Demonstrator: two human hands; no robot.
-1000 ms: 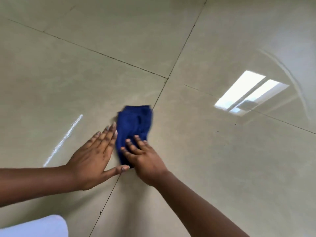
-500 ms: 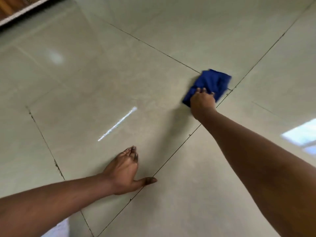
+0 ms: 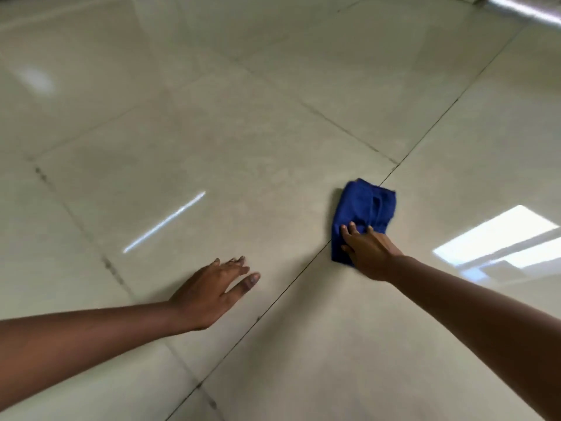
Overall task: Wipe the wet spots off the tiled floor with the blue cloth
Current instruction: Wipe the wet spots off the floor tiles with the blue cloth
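A folded blue cloth (image 3: 364,211) lies flat on the glossy beige tiled floor (image 3: 243,153), across a dark grout line. My right hand (image 3: 368,253) presses down on the cloth's near end, fingers spread over it. My left hand (image 3: 212,291) rests palm-down on the tile to the left, fingers apart, holding nothing. No distinct wet spot shows through the glare and motion blur.
Dark grout lines (image 3: 273,308) cross the floor diagonally. Bright reflections lie on the tiles: a thin streak (image 3: 165,221) left of centre and a window-shaped patch (image 3: 504,238) at the right. A pale strip (image 3: 522,9) runs along the top right corner.
My right hand has drawn the cloth back toward me from its far reach half a second ago. My left hand stays planted on the tile. The view has shifted.
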